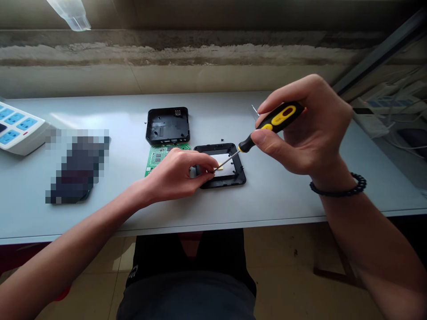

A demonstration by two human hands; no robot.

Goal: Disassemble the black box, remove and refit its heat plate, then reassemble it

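Note:
My right hand [305, 129] grips a black and yellow screwdriver [276, 120], its thin shaft slanting down to the left into a square black case frame [237, 171] on the white table. My left hand [178, 173] rests on the frame's left side, fingers pinched at its inner edge near the screwdriver tip and a small yellowish part. A green circuit board [156, 158] lies partly under my left hand. Behind it sits a second black case half [167, 125], hollow side up.
A white power strip with blue sockets [16, 129] lies at the far left. A blurred dark object [78, 164] sits left of the board. Another power strip and cables [383, 104] lie at the right. Small screws dot the table [300, 204] near the frame.

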